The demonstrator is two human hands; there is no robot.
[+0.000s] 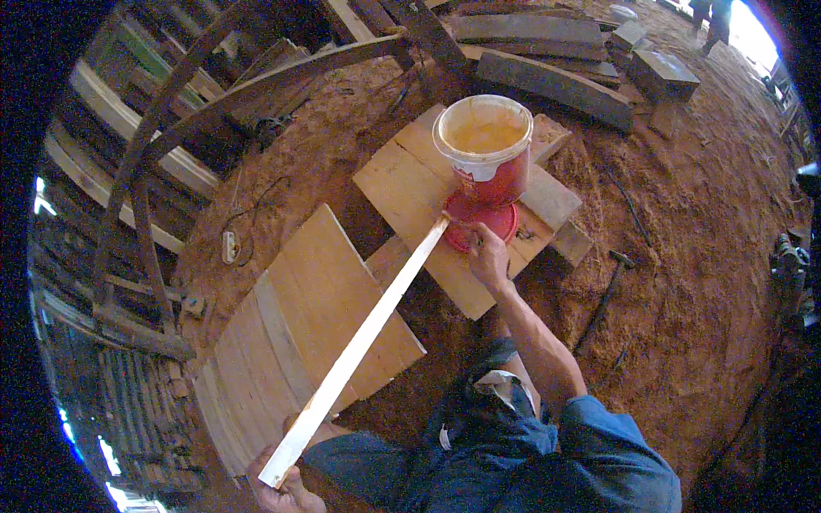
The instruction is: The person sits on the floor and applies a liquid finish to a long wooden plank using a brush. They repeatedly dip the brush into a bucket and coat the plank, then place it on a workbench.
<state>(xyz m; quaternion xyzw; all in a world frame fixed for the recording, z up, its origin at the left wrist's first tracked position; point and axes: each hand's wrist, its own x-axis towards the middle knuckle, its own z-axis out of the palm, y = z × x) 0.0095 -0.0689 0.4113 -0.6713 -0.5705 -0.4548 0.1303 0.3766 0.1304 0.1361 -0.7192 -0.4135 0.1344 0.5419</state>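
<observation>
Gripping the wooden strip (366,336), seemingly whitened with just the tip remaining, the left hand (289,492) is steadying it; the right hand (489,259) is curling nearby, hold unclear

The strip (363,336) is smooth wood, the bucket (498,178) plastic, the ground (684,342) matt.

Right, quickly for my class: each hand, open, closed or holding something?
Left hand: closed, holding the near end of the wooden strip.
Right hand: curled by the strip's far end, near the red lid; grip cannot be told.
</observation>
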